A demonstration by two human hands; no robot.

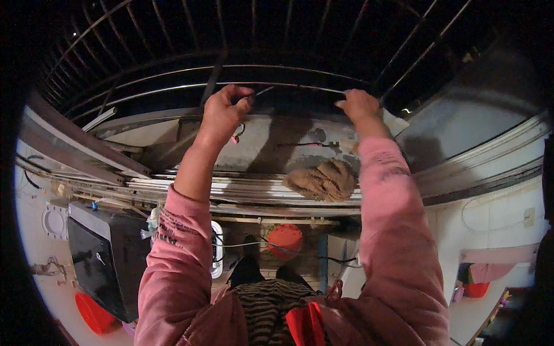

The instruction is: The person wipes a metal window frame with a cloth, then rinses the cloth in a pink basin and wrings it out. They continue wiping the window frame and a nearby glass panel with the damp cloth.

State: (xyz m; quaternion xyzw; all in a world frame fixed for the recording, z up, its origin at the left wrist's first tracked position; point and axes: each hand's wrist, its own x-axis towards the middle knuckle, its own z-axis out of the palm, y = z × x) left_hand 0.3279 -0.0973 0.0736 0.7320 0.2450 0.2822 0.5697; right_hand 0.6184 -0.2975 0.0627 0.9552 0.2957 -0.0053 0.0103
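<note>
Both my arms, in pink sleeves, reach out through an open window to a metal guard. My left hand (225,112) is closed, thumb against the fingers. A short thin strip sticks out from it, too small to name. Beside that wrist is a small ring-like thing (238,134) with a pink bit. My right hand (360,107) is closed at a thin metal bar (294,86) of the guard, its fingertips partly hidden. Nearer me, a crumpled brown cloth (324,180) lies across the window track (248,187).
A thin dark and red item (309,144) lies on the grey ledge (259,127). Upright bars (254,23) rise beyond in the dark. Sliding window frames (86,144) flank the opening. Below are a black appliance (92,254), a red basin (284,241) and a hanging cable (323,258).
</note>
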